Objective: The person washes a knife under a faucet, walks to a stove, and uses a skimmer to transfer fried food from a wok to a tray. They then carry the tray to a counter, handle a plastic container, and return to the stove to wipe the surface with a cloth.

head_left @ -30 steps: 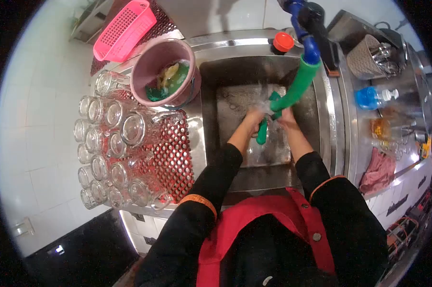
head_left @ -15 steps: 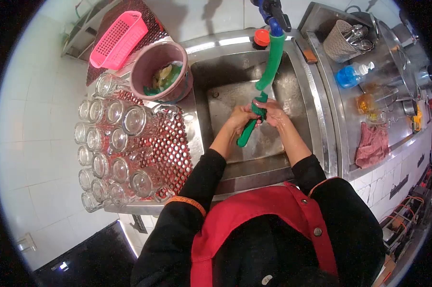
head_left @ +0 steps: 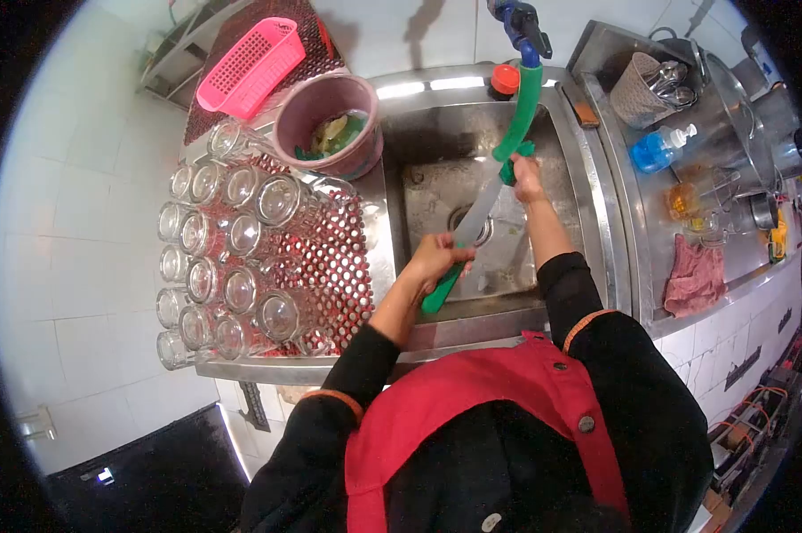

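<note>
A knife with a green handle (head_left: 441, 289) and a pale blade slants over the steel sink (head_left: 418, 209). My left hand (head_left: 434, 259) is wrapped round the handle, near the sink's front left. Higher up and to the right, my right hand (head_left: 527, 176) is closed on a green scrub cloth (head_left: 514, 162) near the blade's far end. Just above that cloth hangs the green hose (head_left: 522, 107) on the blue tap (head_left: 518, 27). Beneath the blade the round drain shows in part.
Several upturned glass mugs (head_left: 243, 235) stand on the red perforated mat (head_left: 334, 275) at left. Behind them are a pink bucket (head_left: 372, 99) and pink basket (head_left: 251, 69). On the right counter are a blue soap bottle (head_left: 654, 151), cutlery holder (head_left: 636, 93) and pink cloth (head_left: 694, 277).
My hands have moved apart, the left down toward me, the right up toward the hose. The knife's pale blade now shows between them. The view has shifted slightly.
</note>
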Tool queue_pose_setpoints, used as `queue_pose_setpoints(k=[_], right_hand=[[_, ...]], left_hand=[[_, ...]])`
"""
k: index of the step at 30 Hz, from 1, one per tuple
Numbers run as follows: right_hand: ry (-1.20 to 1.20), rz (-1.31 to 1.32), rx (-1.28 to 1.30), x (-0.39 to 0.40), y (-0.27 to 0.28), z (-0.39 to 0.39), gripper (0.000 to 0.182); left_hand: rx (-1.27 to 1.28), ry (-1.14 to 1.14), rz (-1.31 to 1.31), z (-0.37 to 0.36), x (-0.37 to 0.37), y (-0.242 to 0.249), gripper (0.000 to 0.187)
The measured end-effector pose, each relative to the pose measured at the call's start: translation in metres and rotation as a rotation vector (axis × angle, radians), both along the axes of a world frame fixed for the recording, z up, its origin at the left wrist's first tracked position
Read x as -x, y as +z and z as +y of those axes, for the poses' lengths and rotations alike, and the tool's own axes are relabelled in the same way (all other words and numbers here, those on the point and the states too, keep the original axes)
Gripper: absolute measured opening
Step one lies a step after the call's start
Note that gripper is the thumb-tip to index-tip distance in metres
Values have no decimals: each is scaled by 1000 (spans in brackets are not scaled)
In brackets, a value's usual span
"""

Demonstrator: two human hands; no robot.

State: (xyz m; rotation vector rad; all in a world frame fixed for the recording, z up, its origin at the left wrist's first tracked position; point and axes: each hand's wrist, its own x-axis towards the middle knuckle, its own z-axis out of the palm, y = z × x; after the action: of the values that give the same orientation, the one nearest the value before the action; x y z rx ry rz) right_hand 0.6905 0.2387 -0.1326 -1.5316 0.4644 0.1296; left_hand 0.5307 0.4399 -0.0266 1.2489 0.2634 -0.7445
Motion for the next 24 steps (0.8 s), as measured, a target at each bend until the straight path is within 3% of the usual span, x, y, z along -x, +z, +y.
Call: queue_pose_setpoints(k=[1,2,4,6,8,10,11,13,15,17,18,21,22,24], right_hand=[[27,10,583,-5,2,-5,21],[22,3,585,-5,0,-8,21],[311,-319,986,13,15,-7,22],[579,-126,1229,19,20,11,19],[583,-223,1210,39,5,30,16],[820,-269,1244,68,68,55,14],[826,-282,1246,77,90,64,14],[821,-464,1359,86,129,85,13],[737,-546,1288,87,180,111,24],[628,-766,1178,77,219,134,34],[628,-799,1140,69,236,149,35],[709,-1018,1207,39,255,180,39],[636,-1067,1164,33,251,187,39],[475,-1239,1073,20,225,193,37]], left_hand=[[2,-2,-9,4,6,-1,9],[-14,65,49,7,11,-6,9],[-28,220,164,11,11,-24,10],[-33,300,207,11,3,-41,12],[-61,419,303,7,-9,-63,14],[-46,410,304,2,-19,-73,12],[-39,416,312,2,-23,-77,11],[-57,409,291,-1,-33,-89,12],[-81,401,275,-2,-44,-104,13],[-203,249,181,-5,-55,-117,14],[-123,362,287,-14,-47,-61,13],[38,367,237,-22,-53,-67,11],[-84,345,208,-26,-51,-40,12],[-54,329,107,-28,-46,-22,13]])
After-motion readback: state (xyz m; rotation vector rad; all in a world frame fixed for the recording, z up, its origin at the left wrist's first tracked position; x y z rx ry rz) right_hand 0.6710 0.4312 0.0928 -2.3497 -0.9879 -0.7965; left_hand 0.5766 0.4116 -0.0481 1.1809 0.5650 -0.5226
